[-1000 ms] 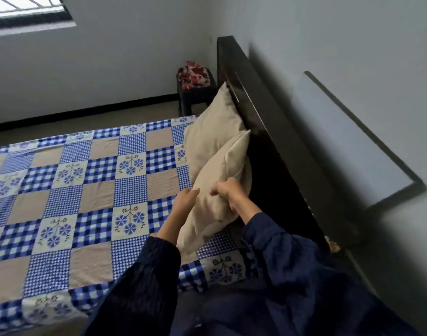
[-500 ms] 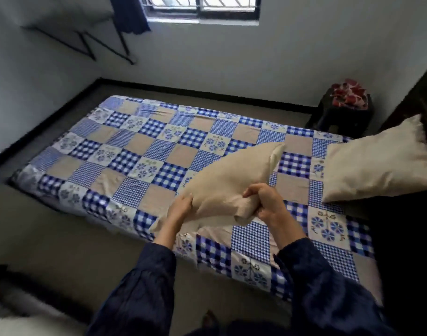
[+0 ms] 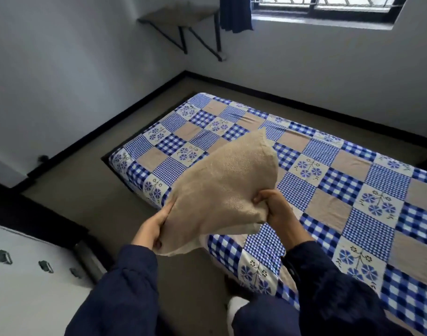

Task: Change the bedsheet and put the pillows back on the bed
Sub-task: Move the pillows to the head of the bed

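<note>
A beige pillow (image 3: 228,183) hangs in the air over the near edge of the bed, its far corner pointing up. My left hand (image 3: 151,227) grips its lower left corner. My right hand (image 3: 275,207) grips its lower right edge, fingers curled into the fabric. Under it lies the blue, white and tan checked bedsheet (image 3: 333,185), spread flat over the mattress. The second pillow and the headboard are out of view.
Brown floor (image 3: 91,195) lies left of the bed and runs to the white walls. A wall shelf on black brackets (image 3: 183,23) and a dark curtain (image 3: 235,13) hang by the window. A white cabinet with dark handles (image 3: 21,267) stands at the lower left.
I have lifted the pillow away from the headboard and swung it left along the bed. The view has turned left, so the second pillow and the side table have left the frame.
</note>
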